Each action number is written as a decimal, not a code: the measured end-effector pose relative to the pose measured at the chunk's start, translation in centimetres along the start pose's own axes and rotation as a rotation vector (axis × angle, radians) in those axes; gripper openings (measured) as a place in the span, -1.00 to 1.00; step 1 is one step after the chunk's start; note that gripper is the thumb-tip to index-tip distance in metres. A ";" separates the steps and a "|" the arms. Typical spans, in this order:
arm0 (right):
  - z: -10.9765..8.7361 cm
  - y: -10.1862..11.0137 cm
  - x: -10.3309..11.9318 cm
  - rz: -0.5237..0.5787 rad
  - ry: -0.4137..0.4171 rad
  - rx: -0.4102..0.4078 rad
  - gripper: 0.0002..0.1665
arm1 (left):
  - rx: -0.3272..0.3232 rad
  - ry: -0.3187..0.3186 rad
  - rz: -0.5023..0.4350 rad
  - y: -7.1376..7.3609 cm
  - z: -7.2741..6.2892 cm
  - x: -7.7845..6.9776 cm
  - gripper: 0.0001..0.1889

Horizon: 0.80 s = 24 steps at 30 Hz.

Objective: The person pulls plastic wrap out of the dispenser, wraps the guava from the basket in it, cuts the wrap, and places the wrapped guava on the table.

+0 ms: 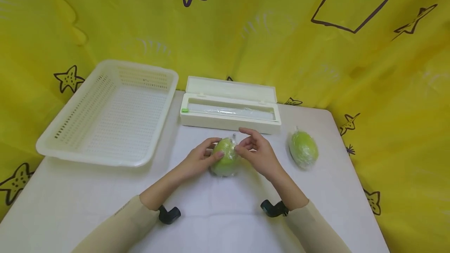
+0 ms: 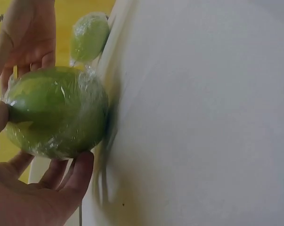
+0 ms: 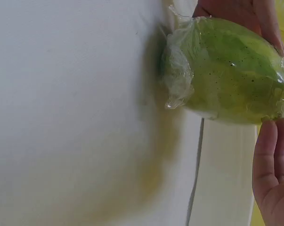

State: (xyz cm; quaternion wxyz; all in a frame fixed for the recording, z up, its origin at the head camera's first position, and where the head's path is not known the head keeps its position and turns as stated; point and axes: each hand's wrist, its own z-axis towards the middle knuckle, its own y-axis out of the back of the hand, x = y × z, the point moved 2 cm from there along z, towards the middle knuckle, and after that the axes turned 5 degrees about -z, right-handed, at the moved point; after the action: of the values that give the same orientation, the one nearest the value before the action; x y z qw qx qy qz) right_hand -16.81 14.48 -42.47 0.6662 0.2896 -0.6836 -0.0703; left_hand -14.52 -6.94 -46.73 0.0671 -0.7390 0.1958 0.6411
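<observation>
A green oval fruit [image 1: 225, 158] in crinkled cling film stands on the white tabletop in front of the body. My left hand [image 1: 199, 159] grips it from the left; in the left wrist view the thumb lies on one side and curled fingers [image 2: 80, 176] on the other. At its upper right, my right hand [image 1: 258, 154] has its fingertips at the film near the top end, with the index finger raised. In the right wrist view those fingers [image 3: 265, 150] look fairly straight beside the fruit [image 3: 236, 70]. Bunched film [image 3: 178, 70] gathers at the lower end.
A second film-wrapped green fruit [image 1: 304, 149] lies to the right. Behind the hands stands a white cling film box [image 1: 230, 123], lid up, roll inside. A white perforated basket [image 1: 105, 161] sits at left. A yellow patterned curtain [image 1: 225, 30] hangs behind the table.
</observation>
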 end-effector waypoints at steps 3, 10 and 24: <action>-0.9 0.5 -1.1 0.028 -0.058 0.009 -0.27 | -0.028 0.051 -0.007 -0.2 0.6 0.1 -0.46; -3.3 0.3 -3.9 0.180 -0.214 0.148 -0.07 | -0.015 0.066 -0.035 -1.2 2.5 -0.2 -0.49; -5.1 6.7 -6.9 0.160 -0.357 -0.118 -0.09 | 0.118 -0.020 -0.055 -9.0 7.7 -2.6 -0.42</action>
State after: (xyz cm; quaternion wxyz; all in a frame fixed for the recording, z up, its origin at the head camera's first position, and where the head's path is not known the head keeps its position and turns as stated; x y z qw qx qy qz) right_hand -14.36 24.81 -44.77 0.5539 0.1776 -0.8063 -0.1073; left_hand -18.47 4.46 -46.84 0.1302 -0.7325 0.2121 0.6337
